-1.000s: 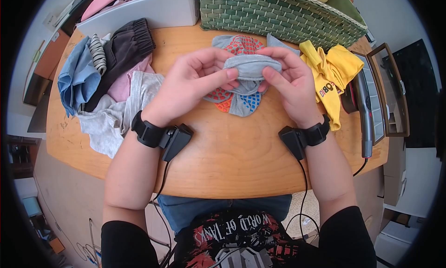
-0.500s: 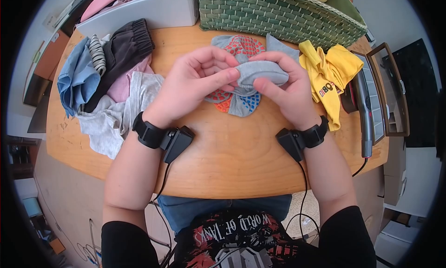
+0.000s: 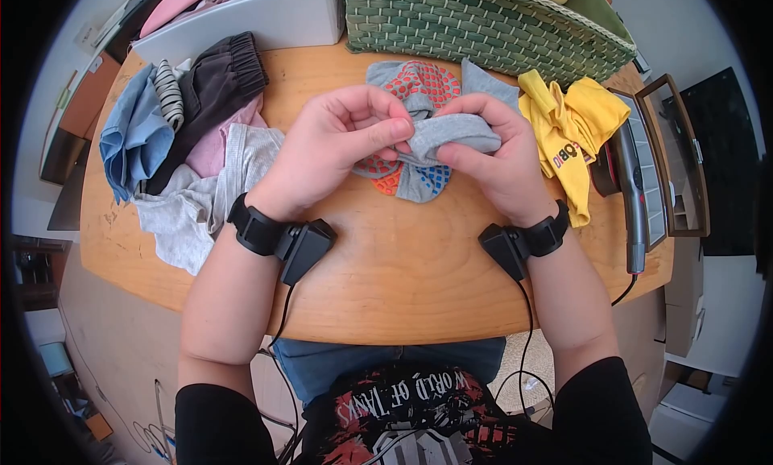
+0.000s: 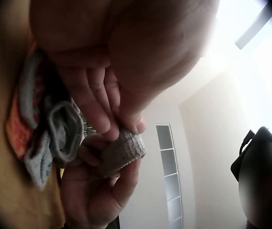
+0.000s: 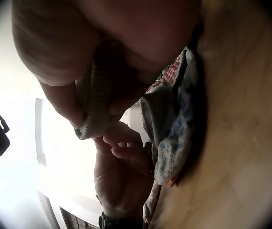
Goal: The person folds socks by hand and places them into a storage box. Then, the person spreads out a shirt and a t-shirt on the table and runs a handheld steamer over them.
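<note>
Head view: my left hand pinches one end of the grey sock while my right hand grips the other, over the dotted socks on the surface, where light, even tension should prevent bunching.

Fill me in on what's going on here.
A person in a black printed T-shirt is handling a folded grey ribbed-knit piece, apparently a sock, above a light-brown wooden table. The left grip pinches one end and the right grip holds the other. Grey knit socks with red, orange and blue dots lie below. A mixed heap of clothes lies to the person's left; a yellow cloth garment lies to the right, near a green woven basket.
</note>
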